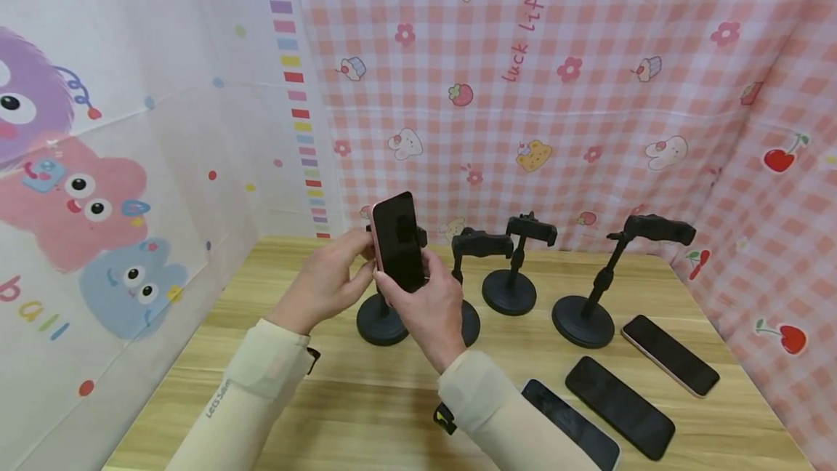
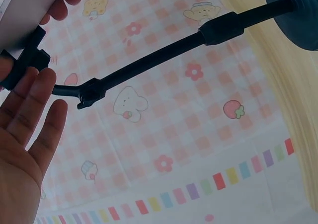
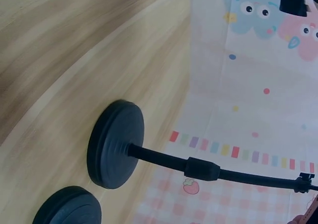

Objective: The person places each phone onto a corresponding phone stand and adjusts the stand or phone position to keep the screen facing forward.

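My right hand point(image 1: 431, 304) grips a pink-edged smartphone point(image 1: 399, 242) by its lower part, dark screen facing me. The phone is tilted at the head of the leftmost black phone stand point(image 1: 382, 324). On the left, my left hand point(image 1: 330, 275) pinches that stand's clamp point(image 2: 31, 60) beside the phone's edge. In the left wrist view, the clamp lies against the phone's pale back point(image 2: 25, 15); whether it grips the phone, I cannot tell. The stand's pole point(image 2: 149, 60) runs from the clamp to its round base. The right wrist view shows the stand's base point(image 3: 117, 144) and little of the hand.
Several other phone stands are right of my hands: one close by point(image 1: 482, 244), one behind point(image 1: 508, 292), one farther right point(image 1: 583, 322). Three phones lie at the right front: pink-edged point(image 1: 670, 355), black point(image 1: 620, 407) and pale-edged point(image 1: 569, 424), partly behind my sleeve. Patterned cloths surround the wooden table point(image 1: 366, 398).
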`<state>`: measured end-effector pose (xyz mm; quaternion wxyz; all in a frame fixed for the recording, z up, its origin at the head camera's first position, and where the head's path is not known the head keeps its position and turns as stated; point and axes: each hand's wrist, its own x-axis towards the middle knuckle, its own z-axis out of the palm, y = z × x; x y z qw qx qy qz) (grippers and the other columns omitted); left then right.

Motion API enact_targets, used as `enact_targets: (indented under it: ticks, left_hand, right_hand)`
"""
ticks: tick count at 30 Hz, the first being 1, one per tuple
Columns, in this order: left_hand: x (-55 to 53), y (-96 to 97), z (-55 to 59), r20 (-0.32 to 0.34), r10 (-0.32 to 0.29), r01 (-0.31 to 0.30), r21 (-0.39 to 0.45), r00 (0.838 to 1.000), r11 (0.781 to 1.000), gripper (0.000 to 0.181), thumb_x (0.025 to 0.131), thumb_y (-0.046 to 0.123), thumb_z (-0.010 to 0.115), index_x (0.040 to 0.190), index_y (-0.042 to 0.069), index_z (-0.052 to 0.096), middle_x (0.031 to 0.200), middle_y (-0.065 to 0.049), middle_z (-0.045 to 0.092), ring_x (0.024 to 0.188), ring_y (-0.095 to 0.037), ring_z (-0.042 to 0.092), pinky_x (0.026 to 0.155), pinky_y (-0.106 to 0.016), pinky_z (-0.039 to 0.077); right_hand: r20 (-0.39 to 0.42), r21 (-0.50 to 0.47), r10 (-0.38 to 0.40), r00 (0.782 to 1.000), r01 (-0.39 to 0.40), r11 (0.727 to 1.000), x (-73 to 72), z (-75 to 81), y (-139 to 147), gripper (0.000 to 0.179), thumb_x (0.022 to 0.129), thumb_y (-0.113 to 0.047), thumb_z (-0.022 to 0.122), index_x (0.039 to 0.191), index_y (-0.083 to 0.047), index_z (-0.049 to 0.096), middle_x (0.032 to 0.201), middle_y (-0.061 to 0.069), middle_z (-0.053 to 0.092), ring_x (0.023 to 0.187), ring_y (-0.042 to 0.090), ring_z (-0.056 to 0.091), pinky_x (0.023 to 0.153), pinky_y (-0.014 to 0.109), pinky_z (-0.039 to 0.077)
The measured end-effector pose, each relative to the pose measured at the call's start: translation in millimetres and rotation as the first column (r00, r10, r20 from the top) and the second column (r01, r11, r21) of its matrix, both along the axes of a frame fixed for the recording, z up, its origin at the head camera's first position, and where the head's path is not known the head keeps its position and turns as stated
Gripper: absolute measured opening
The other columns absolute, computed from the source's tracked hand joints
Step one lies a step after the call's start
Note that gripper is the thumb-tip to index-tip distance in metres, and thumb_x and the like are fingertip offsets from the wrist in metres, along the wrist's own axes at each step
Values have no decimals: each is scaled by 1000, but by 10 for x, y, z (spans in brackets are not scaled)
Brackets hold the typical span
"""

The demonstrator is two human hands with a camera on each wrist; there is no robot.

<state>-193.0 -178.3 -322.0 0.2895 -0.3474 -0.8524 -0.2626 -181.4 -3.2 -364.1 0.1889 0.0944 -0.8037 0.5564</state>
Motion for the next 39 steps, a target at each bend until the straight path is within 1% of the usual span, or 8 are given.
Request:
enact_targets:
  ticks: [2, 4, 8, 11, 17, 22, 29, 39]
  left_hand:
    - [6, -7, 10, 18, 2, -2, 3, 1000, 1000, 25, 87, -2, 57, 110, 6, 63, 96, -3, 63, 88, -18, 60, 78, -39, 51]
    - [21, -11, 23, 49, -4, 3, 11, 999, 1000, 26, 87, 3, 55, 111, 7, 63, 97, -2, 63, 89, -18, 60, 80, -40, 50]
    - [42, -9, 39, 111, -13, 11, 24, 994, 1000, 18, 94, 15, 62, 110, 10, 62, 99, -1, 62, 91, -17, 60, 80, -40, 50]
    - [41, -3, 41, 130, -17, 13, 24, 991, 1000, 21, 94, 21, 70, 109, 11, 61, 101, 0, 62, 90, -16, 61, 77, -39, 51]
    - [63, 6, 52, 126, 13, -15, 14, 992, 1000, 27, 92, 21, 73, 114, 10, 62, 102, -2, 63, 89, -18, 62, 74, -39, 53]
    - [89, 17, 44, 104, 52, -53, 9, 993, 999, 25, 91, 22, 74, 108, 9, 61, 95, -4, 59, 82, -19, 55, 67, -34, 50]
    - [94, 39, 27, 65, 51, -55, 64, 997, 996, 23, 87, 19, 77, 101, 9, 61, 88, -4, 57, 72, -20, 50, 61, -31, 43]
    - [127, 78, 30, 71, 98, -105, 102, 993, 989, 21, 87, 18, 78, 92, 9, 60, 88, 0, 57, 71, -18, 48, 62, -31, 42]
  right_hand:
    - [-6, 0, 0, 1000, 0, 1000, -4, -12, 1, 68, 78, -60, 76, 127, -16, 60, 102, -3, 66, 89, 14, 62, 74, 38, 53]
    - [-18, 1, -1, 1000, 1, 1000, -11, -24, -2, 68, 79, -59, 77, 128, -16, 60, 103, -2, 66, 90, 15, 62, 74, 39, 53]
    - [-56, 12, -11, 998, 12, 1000, -31, -51, -9, 66, 80, -56, 76, 129, -15, 60, 103, -1, 66, 90, 16, 63, 73, 39, 53]
    - [-78, 22, -23, 997, 25, 999, -45, -69, -11, 65, 81, -55, 76, 129, -15, 60, 103, 0, 66, 89, 16, 63, 73, 39, 53]
    - [-93, 49, -38, 995, 42, 998, -54, -82, -8, 67, 80, -56, 76, 129, -13, 60, 104, 1, 67, 90, 17, 63, 74, 39, 53]
    - [-101, 56, -37, 994, 43, 998, -56, -86, -4, 66, 80, -56, 76, 127, -13, 61, 105, 1, 67, 90, 17, 63, 74, 39, 53]
    - [-107, 58, -34, 994, 40, 998, -56, -81, -6, 63, 81, -57, 75, 125, -14, 61, 102, 0, 66, 87, 16, 62, 72, 38, 53]
    - [-132, 94, -61, 989, 74, 993, -66, -85, -10, 65, 80, -61, 73, 124, -14, 61, 101, 0, 65, 88, 17, 62, 73, 39, 52]
